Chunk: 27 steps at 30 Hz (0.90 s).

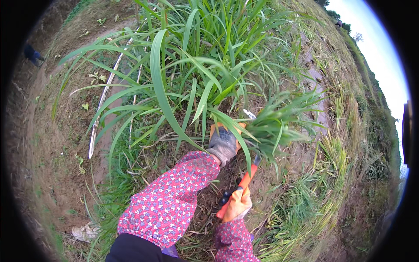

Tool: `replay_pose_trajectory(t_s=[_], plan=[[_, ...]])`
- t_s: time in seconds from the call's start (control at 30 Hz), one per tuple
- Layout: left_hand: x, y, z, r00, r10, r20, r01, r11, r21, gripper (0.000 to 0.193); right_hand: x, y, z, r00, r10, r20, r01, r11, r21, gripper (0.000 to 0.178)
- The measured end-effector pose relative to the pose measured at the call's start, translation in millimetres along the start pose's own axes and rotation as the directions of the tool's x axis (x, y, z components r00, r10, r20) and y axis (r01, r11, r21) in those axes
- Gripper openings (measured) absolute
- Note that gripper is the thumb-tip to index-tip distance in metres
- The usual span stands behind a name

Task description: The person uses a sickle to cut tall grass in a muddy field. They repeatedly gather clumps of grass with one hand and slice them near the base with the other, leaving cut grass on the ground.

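My left hand (pixel 224 140), in a grey and orange work glove, is closed around the base of a bunch of green grass (pixel 281 124) that fans out to the right, its tips blurred. Just below and to the right, my gloved right hand (pixel 238 204) grips the orange handle of a sickle (pixel 248 177). The sickle's metal neck rises into the underside of the bunch, and leaves hide most of the blade. Small black rounded pieces (pixel 225 198) show beside the handle. A tall clump of broad-leaved grass (pixel 200 56) stands beyond my left hand.
Pale dry stalks (pixel 106 98) slant on the left side of the clump, beside bare brown soil (pixel 56 144). Cut, yellowing grass (pixel 314 196) lies at the right. A crumpled pale scrap (pixel 86 232) sits at lower left. At far left, a person's dark-clad leg (pixel 32 54) shows.
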State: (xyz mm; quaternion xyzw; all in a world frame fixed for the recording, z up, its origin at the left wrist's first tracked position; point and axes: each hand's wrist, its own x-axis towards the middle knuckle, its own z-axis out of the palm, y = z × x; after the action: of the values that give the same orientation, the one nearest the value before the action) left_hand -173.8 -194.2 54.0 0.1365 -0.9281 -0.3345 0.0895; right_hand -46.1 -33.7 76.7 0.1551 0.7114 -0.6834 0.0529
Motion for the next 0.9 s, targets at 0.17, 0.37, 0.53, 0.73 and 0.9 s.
replay_pose_trajectory(t_s=[0.17, 0.37, 0.53, 0.73, 0.9], plan=[[51.4, -34.4, 16.7, 0.94, -0.311, -0.141, 0.233, 0.887, -0.399, 0.04, 39.7, -0.4, 39.8, 0.984, 0.118, 0.134, -0.113, 0.993, -0.047, 0.014], [51.9, -29.4, 9.6, 0.962, 0.118, -0.247, -0.168, 0.967, -0.193, 0.05, 48.8, 18.1, 39.4, 0.973, 0.118, 0.196, -0.125, 0.992, 0.023, 0.015], [59.0, -34.1, 10.4, 0.97, 0.065, -0.235, -0.064, 0.998, 0.012, 0.042, 35.3, 24.1, 39.8, 0.965, 0.037, 0.261, -0.046, 0.999, 0.03, 0.009], [61.0, -38.6, 40.9, 0.991, 0.065, -0.117, -0.06, 0.997, 0.046, 0.043, 25.1, 5.9, 24.6, 0.968, 0.196, 0.158, -0.186, 0.98, -0.076, 0.018], [50.4, -52.3, 22.0, 0.915, 0.13, -0.382, -0.159, 0.986, -0.044, 0.045, 33.5, 21.6, 38.7, 0.955, 0.103, 0.279, -0.093, 0.994, -0.049, 0.003]])
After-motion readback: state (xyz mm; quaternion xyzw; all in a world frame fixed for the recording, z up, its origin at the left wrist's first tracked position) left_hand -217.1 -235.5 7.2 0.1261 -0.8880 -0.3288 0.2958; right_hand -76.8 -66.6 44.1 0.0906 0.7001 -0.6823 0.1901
